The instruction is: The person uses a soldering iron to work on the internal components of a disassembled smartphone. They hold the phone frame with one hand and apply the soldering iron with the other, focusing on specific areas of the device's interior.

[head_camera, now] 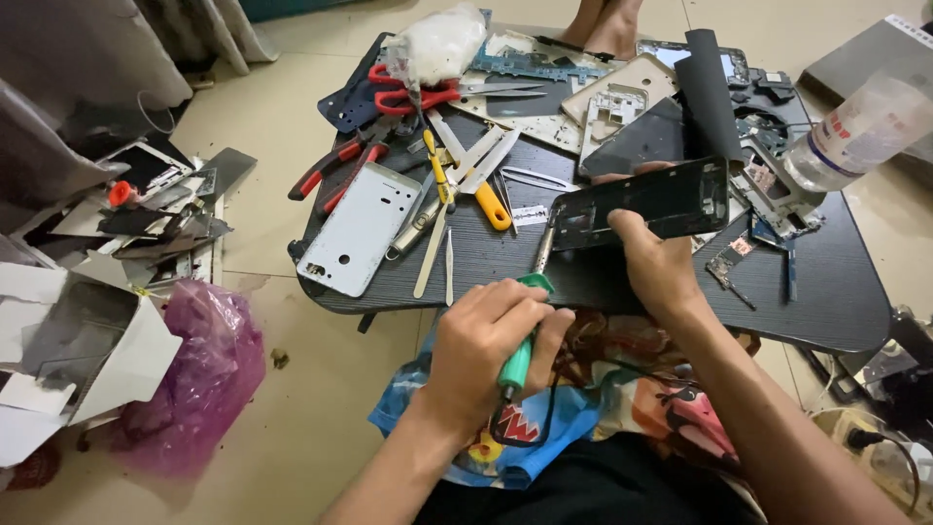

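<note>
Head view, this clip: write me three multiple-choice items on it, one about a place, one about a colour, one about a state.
1. Where does the white phone back cover lie?
A. on the dark table, left part
B. on the floor
C. in the pink bag

2. What colour is the handle of the tool in the left hand?
A. red
B. green
C. yellow

3. How is the black phone frame placed?
A. flat on the table, untouched
B. under the scissors
C. gripped by the right hand above the table

Answers:
1 A, it rests on the tabletop beside the red-handled pliers.
2 B, the grip showing between the fingers is green.
3 C, thumb and fingers clasp its lower edge.
</note>
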